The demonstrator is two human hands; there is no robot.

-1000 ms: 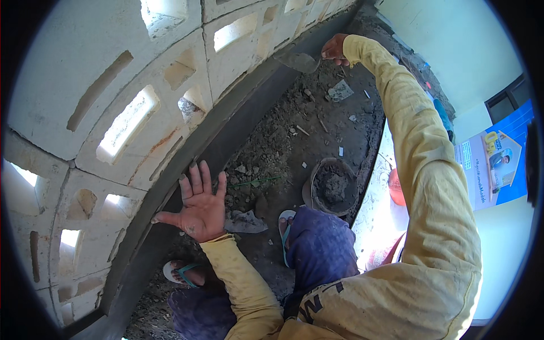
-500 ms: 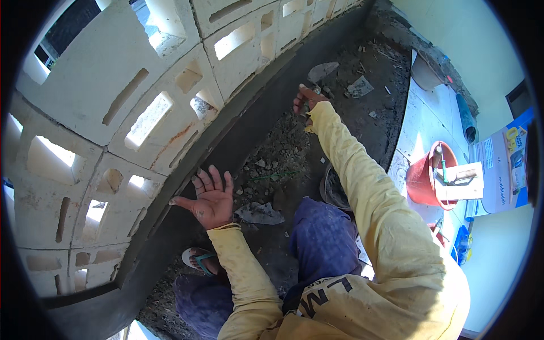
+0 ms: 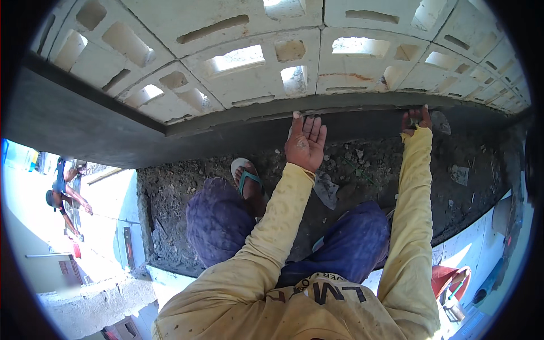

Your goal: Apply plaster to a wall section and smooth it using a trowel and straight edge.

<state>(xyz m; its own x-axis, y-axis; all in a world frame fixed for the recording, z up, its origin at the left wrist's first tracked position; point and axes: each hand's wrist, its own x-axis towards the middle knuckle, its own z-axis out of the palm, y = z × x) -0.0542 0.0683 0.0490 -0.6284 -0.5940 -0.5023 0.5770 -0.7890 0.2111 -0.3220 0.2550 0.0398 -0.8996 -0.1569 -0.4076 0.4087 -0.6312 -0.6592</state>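
Note:
My left hand is open, palm up, with the fingers spread and the thumb tip at the mortar ledge under the pale openwork blocks. No object lies in its palm. Farther right along the same ledge, my right hand has curled fingers, with its thumb pointing up to the edge. A grey trowel blade shows just beyond it. The handle is mostly hidden in the fingers. Below the ledge runs a dark, smooth mortar face.
Rubble and soil cover the ground, with a crumpled scrap below my left hand and another scrap at right. A red bucket stands behind on pale tiles. Another person bends down at the far left.
The view has swung left, bringing the wall across the top and another person into sight. My left thumb now meets the ledge, and my right hand has come up to it as well.

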